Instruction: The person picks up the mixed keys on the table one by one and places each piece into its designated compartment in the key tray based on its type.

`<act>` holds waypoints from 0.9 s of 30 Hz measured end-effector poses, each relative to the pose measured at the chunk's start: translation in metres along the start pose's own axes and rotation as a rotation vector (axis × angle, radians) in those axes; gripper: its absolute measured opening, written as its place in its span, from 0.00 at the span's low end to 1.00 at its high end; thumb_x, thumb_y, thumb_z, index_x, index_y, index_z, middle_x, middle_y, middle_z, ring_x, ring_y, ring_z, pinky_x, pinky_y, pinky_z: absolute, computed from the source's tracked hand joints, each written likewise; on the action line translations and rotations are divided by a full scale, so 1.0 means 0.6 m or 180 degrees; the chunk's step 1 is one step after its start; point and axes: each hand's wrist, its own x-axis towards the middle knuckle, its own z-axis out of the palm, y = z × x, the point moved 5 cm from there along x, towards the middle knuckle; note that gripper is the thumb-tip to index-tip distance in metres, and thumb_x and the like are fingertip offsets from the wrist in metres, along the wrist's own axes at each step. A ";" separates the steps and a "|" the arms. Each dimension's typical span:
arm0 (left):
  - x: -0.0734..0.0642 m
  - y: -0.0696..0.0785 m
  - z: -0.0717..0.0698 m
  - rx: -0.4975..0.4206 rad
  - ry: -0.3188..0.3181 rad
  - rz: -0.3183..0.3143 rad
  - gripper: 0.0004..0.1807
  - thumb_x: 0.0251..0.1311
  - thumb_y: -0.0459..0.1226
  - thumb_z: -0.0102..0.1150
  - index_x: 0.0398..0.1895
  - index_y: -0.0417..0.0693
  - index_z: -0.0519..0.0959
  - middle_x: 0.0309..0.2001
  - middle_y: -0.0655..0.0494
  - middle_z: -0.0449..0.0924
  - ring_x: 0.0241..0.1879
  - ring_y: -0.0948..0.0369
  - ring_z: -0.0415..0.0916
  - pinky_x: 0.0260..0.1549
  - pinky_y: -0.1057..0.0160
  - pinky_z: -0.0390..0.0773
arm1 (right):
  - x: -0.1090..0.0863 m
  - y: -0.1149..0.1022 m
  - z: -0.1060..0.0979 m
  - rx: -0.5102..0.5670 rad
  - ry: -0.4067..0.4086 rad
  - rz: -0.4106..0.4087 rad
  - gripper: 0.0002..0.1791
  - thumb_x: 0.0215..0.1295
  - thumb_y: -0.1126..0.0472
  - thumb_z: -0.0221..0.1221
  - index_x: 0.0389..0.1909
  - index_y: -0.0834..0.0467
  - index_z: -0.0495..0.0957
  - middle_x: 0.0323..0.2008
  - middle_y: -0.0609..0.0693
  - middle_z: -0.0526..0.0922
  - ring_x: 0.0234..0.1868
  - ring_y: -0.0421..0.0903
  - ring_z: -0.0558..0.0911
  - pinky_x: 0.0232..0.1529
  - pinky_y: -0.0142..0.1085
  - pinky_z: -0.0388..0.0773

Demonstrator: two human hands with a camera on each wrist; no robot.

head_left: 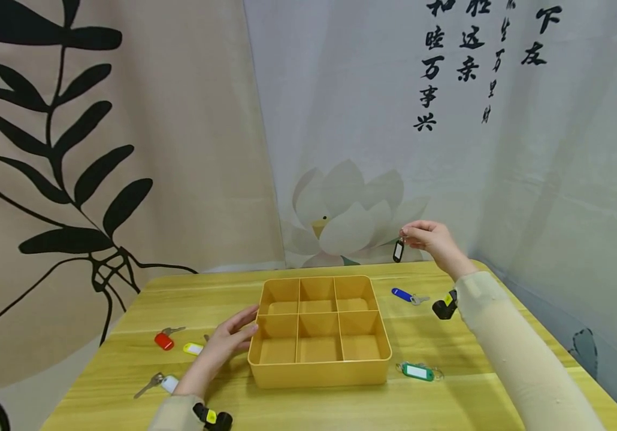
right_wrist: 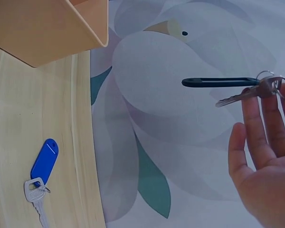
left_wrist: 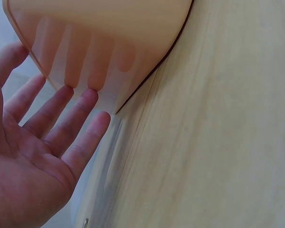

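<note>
My right hand is raised over the table's far right side and pinches the ring of a key with a black tag. In the right wrist view the tag is edge-on and its key lies against my fingers. My left hand rests its extended fingertips on the left wall of a yellow organizer box with six compartments, whose visible insides hold nothing. In the left wrist view those fingertips meet the box's smooth side, the fingers spread and nearly straight.
Right of the box lie a key with a blue tag and a green tag with rings. To the left lie keys with a red tag, a yellow tag and a white tag. A printed curtain hangs behind the table.
</note>
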 end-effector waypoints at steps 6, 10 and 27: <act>0.002 0.002 -0.001 -0.0001 -0.0014 0.0024 0.33 0.68 0.40 0.56 0.74 0.48 0.59 0.71 0.37 0.56 0.62 0.44 0.67 0.52 0.51 0.76 | 0.002 -0.001 0.000 0.0019 0.0011 0.0004 0.21 0.68 0.57 0.60 0.50 0.71 0.77 0.34 0.42 0.86 0.36 0.40 0.82 0.43 0.31 0.80; 0.002 0.003 -0.001 0.0006 0.0008 0.0009 0.33 0.68 0.41 0.57 0.74 0.48 0.60 0.71 0.38 0.56 0.62 0.45 0.68 0.52 0.52 0.76 | 0.004 0.002 0.000 0.0026 0.0022 0.0001 0.19 0.68 0.57 0.60 0.49 0.69 0.78 0.35 0.44 0.85 0.37 0.42 0.83 0.44 0.31 0.80; 0.000 0.002 -0.002 0.0050 0.0029 0.0004 0.33 0.67 0.41 0.58 0.73 0.48 0.61 0.71 0.38 0.58 0.62 0.44 0.68 0.53 0.52 0.76 | 0.000 -0.002 0.009 -0.0012 -0.0014 0.0016 0.22 0.68 0.55 0.61 0.50 0.70 0.77 0.36 0.43 0.85 0.38 0.42 0.82 0.45 0.32 0.79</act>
